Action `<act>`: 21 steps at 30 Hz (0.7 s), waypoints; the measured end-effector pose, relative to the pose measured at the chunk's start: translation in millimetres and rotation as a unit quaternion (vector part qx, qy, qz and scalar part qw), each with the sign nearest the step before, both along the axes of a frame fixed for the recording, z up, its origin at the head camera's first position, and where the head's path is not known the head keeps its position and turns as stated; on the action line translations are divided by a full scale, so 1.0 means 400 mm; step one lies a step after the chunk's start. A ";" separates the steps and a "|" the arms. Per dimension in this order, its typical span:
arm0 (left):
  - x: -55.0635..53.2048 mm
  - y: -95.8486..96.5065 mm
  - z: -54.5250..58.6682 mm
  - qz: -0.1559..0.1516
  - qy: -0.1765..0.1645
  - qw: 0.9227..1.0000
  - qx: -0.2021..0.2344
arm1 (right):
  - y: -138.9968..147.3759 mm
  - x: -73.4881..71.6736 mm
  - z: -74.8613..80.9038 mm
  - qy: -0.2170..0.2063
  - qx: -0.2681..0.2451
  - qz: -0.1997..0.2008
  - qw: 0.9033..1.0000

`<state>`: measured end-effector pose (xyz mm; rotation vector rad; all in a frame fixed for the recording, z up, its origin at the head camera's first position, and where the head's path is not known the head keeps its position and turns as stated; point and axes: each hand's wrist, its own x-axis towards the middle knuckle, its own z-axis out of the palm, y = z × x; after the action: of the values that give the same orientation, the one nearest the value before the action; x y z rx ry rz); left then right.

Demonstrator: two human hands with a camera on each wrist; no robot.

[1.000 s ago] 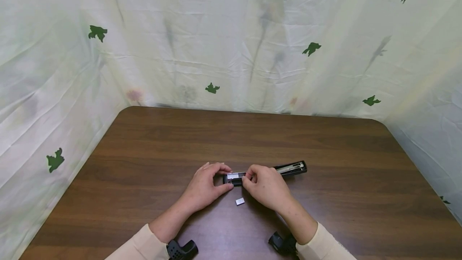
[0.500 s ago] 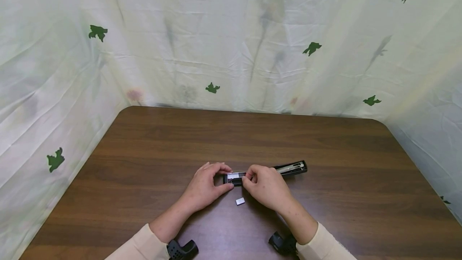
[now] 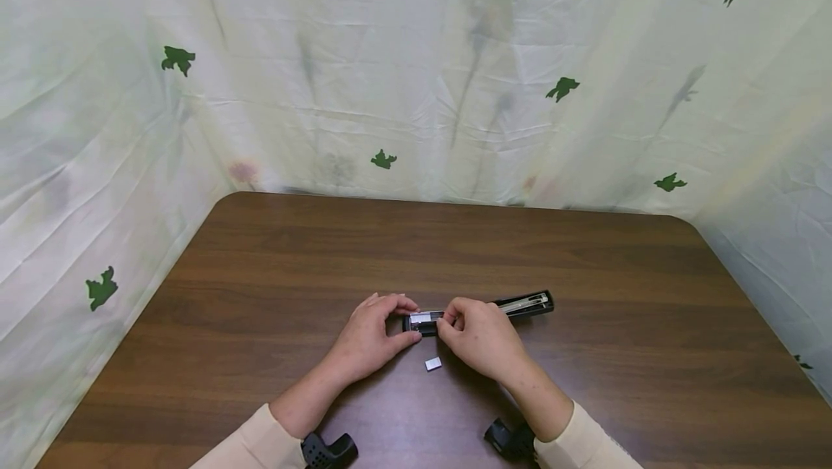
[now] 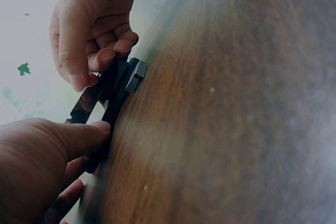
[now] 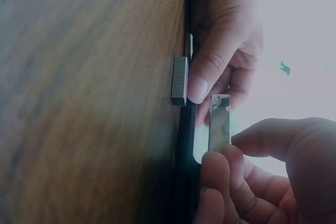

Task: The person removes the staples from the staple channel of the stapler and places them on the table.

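A black stapler [image 3: 528, 304] lies on the table with its top swung back to the right, the metal inside showing. My left hand [image 3: 372, 332] grips the left end of its base, thumb on the near side and fingers on the far side. At the stapler's middle, my right hand [image 3: 484, 337] pinches the metal magazine [image 5: 219, 124] between thumb and fingers. In the right wrist view the magazine stands apart from the base. A short strip of staples [image 3: 432, 364] lies on the table just in front of the stapler, between the hands; its ridged side [image 5: 179, 81] shows up close.
The brown wooden table [image 3: 312, 252] has rounded far corners. A pale curtain [image 3: 416, 79] with green leaf shapes hangs behind it and along both sides. Black wrist devices [image 3: 330, 451] sit by both sleeves near the bottom of the head view.
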<state>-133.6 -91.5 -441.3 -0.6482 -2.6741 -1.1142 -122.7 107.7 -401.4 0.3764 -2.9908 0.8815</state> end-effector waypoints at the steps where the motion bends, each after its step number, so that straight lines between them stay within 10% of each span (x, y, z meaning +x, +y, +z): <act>1: 0.000 0.000 0.000 -0.001 0.001 1.000 0.000 | 0.000 0.000 0.000 0.002 0.001 -0.001 1.000; 21: 0.001 0.000 0.003 -0.004 0.002 1.000 -0.002 | 0.003 -0.002 0.004 0.006 -0.012 -0.020 1.000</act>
<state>-133.3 -91.4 -440.2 -0.6630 -2.6726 -1.1095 -123.5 109.0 -399.8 0.3183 -2.9629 0.9068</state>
